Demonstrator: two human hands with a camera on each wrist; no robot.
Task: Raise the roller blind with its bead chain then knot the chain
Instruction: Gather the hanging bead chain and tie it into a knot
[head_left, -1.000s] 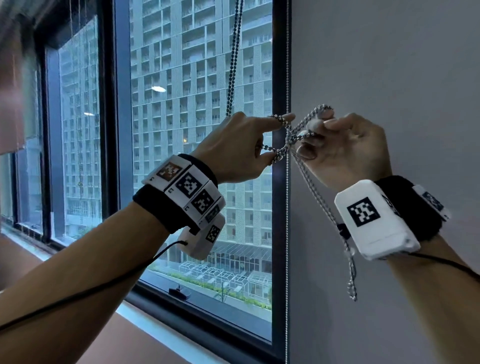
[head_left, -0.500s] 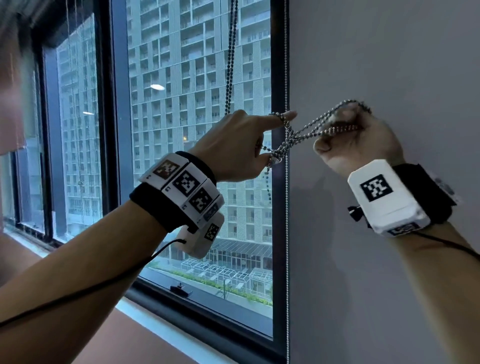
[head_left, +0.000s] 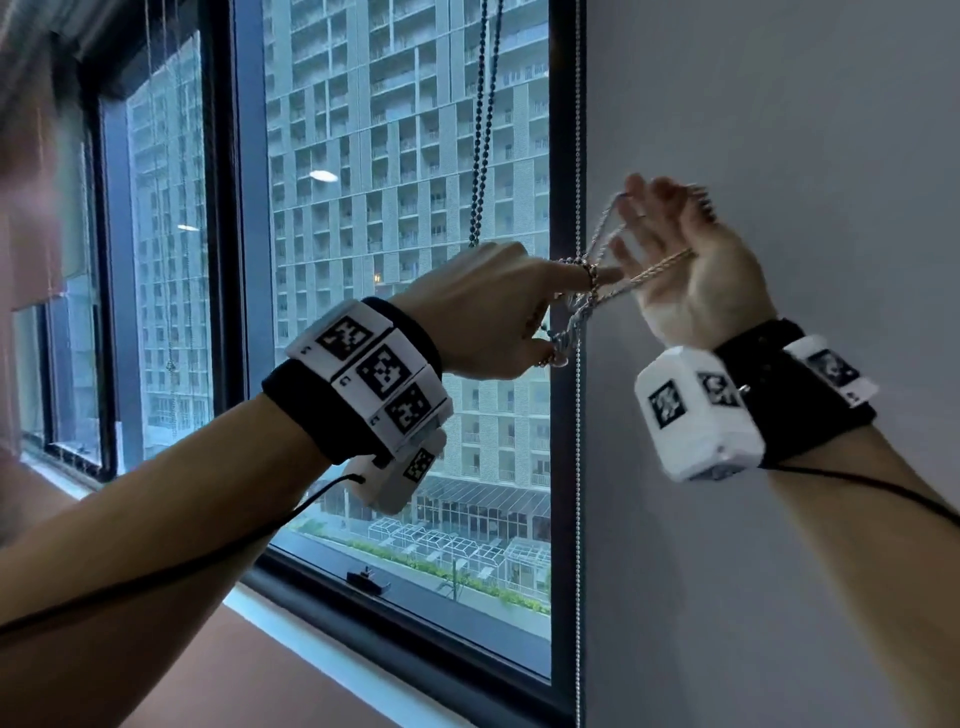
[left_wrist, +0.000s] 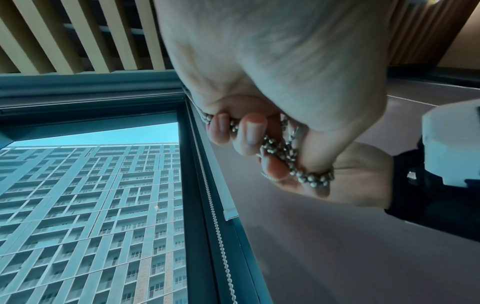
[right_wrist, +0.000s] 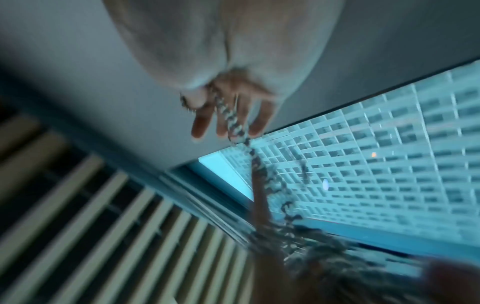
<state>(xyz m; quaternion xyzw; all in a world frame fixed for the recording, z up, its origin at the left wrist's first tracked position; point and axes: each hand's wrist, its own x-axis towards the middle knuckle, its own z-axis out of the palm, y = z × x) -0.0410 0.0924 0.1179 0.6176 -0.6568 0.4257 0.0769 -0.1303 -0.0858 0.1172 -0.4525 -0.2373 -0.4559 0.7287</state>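
Note:
A metal bead chain (head_left: 485, 130) hangs down in front of the bare window pane (head_left: 405, 260) into my left hand (head_left: 488, 317). That hand grips a bunch of chain (left_wrist: 283, 156) between thumb and curled fingers. A turn of chain also lies round its outstretched index finger (head_left: 582, 273). From there two strands run right to my right hand (head_left: 680, 260), which is raised with straight, spread fingers. One strand hangs over the fingers (right_wrist: 228, 115) and one crosses the palm. The right hand is blurred by motion.
A second, thin bead chain (head_left: 578, 467) hangs straight down along the dark window frame (head_left: 563, 104), just under my hands. A plain grey wall (head_left: 779, 130) fills the right side. The window sill (head_left: 249, 613) lies below, and a slatted ceiling (left_wrist: 78, 37) is overhead.
My right hand drew its loop of chain out to the right, then rose and straightened its fingers. The left hand stayed in place with its grip and outstretched index finger.

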